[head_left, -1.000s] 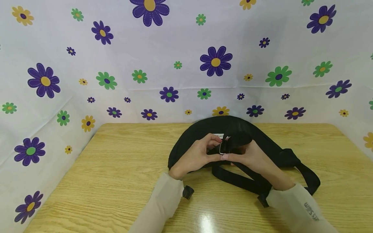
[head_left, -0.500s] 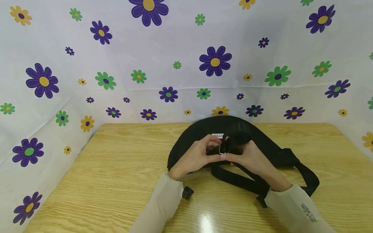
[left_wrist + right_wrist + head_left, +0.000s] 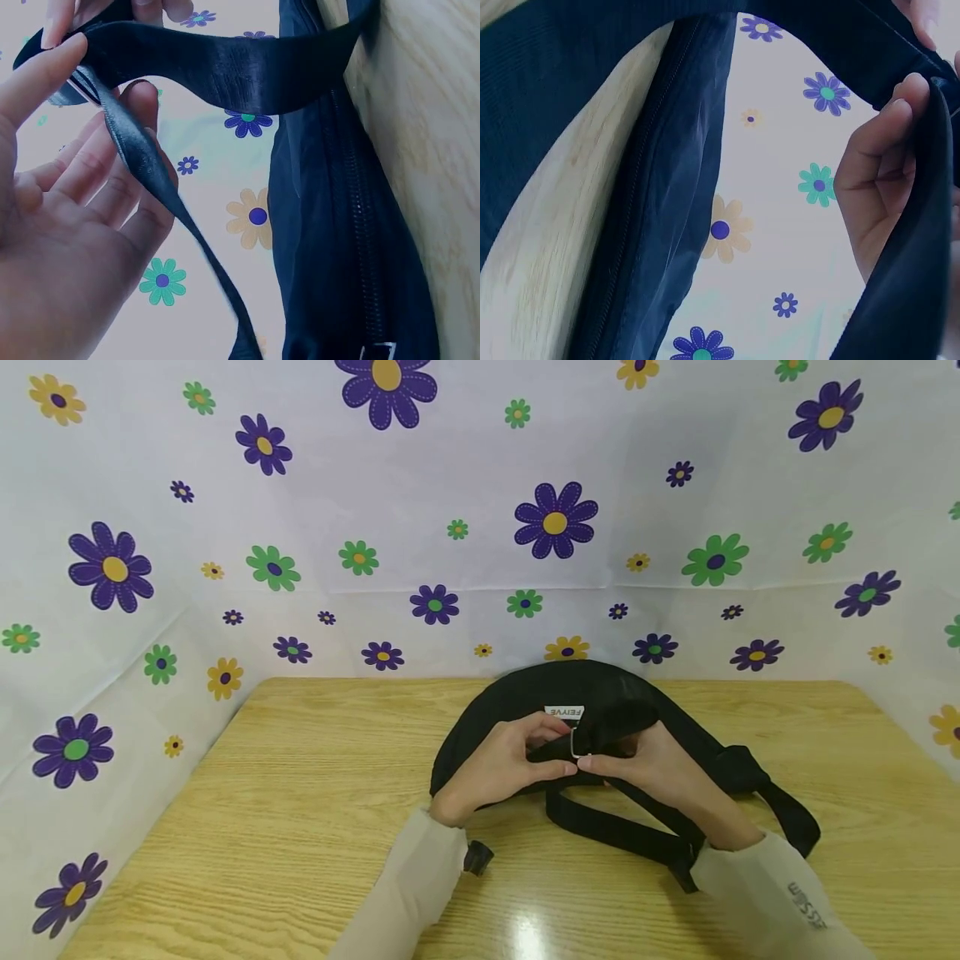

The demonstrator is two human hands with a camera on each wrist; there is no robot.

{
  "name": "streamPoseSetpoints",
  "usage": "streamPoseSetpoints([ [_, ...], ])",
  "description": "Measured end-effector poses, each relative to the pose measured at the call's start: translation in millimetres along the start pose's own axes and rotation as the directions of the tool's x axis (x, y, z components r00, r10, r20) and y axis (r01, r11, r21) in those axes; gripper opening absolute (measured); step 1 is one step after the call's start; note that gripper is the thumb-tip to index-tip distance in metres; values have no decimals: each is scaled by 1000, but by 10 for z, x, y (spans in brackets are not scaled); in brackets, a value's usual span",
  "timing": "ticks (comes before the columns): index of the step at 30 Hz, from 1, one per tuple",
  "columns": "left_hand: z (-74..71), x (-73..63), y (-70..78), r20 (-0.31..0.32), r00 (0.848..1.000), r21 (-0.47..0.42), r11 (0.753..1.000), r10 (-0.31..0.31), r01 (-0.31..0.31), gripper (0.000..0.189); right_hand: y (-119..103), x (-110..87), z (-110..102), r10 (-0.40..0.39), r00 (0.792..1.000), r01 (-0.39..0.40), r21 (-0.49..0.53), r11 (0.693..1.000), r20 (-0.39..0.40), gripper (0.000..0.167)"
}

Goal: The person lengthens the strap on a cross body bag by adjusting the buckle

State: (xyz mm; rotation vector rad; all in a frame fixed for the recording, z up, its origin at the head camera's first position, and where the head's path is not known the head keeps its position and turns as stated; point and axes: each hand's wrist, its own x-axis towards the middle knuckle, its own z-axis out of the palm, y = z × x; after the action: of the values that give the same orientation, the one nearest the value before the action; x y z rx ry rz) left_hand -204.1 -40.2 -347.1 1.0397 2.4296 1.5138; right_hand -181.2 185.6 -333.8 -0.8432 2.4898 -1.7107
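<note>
A black waist bag [image 3: 517, 693] with a white label [image 3: 564, 712] lies on the wooden table in the head view. Over its front, my left hand [image 3: 502, 764] pinches the narrower strap where it runs into a metal slider buckle [image 3: 573, 743]. From the other side my right hand [image 3: 660, 768] grips the webbing, which stands up in a loop above its fingers. Both thumb tips come close together just under the slider. In the left wrist view the strap [image 3: 217, 67] curves past my left hand [image 3: 82, 195], with the bag's zipper [image 3: 358, 217] beyond.
One black buckle end [image 3: 477, 857] lies beside the left sleeve, another [image 3: 682, 875] by the right sleeve. A length of strap [image 3: 615, 827] loops over the table [image 3: 315, 827] in front of the bag. Behind stands a flowered cloth [image 3: 450, 460].
My right hand has shifted slightly right with the strap loop, and the thumbs have drawn a little apart. The slider has turned slightly, and more of the label shows.
</note>
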Motion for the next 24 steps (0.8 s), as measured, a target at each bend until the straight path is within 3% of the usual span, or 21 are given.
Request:
streamPoseSetpoints([
  [17, -29, -100, 1, 24, 1000, 71, 997, -16, 15, 38, -2, -96, -144, 98, 995, -98, -82, 992, 0, 52],
  [24, -44, -145, -20, 26, 1000, 73, 997, -17, 15, 38, 6, -154, -224, 174, 985, -170, -170, 971, 8, 46],
])
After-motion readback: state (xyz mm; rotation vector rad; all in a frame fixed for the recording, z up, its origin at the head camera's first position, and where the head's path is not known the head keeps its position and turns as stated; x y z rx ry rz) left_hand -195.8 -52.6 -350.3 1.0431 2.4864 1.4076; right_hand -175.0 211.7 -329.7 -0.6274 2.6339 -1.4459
